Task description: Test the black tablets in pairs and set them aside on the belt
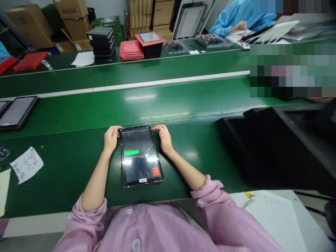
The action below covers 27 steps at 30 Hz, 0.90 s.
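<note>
A black tablet (140,141) lies on the green bench in front of me, its glossy screen lit with a green bar and a red square near the lower right. Clear film seems to wrap its edges, and a small white label sits on the bottom edge. My left hand (112,140) grips the upper left corner with bent fingers. At the upper right corner, my right hand (163,139) holds the edge, its fingers reaching to the corner. The undersides of both hands are hidden.
To the left are more tablets (19,111) and a handwritten note (27,165). Black foam-like trays (262,143) stand at the right. Across the bench are red pouches (131,50), a dark stack (102,43) and a person's blue sleeve (231,15).
</note>
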Each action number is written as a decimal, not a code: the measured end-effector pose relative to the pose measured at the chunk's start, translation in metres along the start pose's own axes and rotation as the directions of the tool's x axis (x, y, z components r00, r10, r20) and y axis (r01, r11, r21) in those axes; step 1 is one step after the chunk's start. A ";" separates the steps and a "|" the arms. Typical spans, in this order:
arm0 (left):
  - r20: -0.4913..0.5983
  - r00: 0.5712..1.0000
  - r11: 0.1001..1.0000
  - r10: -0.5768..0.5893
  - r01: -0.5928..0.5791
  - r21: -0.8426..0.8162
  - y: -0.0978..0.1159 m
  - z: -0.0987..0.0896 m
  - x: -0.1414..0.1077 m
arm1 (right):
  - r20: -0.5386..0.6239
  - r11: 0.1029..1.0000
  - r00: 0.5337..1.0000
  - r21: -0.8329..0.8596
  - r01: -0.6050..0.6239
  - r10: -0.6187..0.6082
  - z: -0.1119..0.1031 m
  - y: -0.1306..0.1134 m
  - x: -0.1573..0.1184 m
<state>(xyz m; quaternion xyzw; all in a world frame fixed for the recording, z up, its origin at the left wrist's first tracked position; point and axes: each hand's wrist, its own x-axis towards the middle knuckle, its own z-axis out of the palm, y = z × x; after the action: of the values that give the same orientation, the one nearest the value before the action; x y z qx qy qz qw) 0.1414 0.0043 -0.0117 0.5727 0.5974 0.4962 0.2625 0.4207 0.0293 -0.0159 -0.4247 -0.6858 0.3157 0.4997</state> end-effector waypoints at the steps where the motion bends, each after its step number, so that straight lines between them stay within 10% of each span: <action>1: -0.002 1.000 1.000 -0.010 0.010 -0.030 -0.001 0.000 0.000 | -0.004 1.000 1.000 0.014 -0.002 0.002 0.001 -0.002 -0.002; 9: 0.002 0.999 0.999 0.047 -0.047 -0.011 0.002 -0.003 -0.002 | 0.098 0.993 0.988 -0.016 0.118 -0.116 -0.004 -0.032 -0.020; 17: -0.020 0.998 0.993 0.055 -0.052 0.104 0.009 0.000 -0.003 | 0.402 0.911 0.863 -0.140 0.387 -0.305 -0.016 -0.036 -0.023; 27: -0.036 0.998 0.993 0.055 -0.051 0.107 0.003 0.001 -0.001 | 0.405 0.880 0.846 -0.171 0.444 -0.348 -0.010 -0.028 -0.018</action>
<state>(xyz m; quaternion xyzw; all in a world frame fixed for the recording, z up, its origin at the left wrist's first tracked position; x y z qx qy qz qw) 0.1435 0.0030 -0.0093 0.5916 0.6127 0.4816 0.2066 0.4257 0.0010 0.0034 -0.2683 -0.8741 0.1858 0.3596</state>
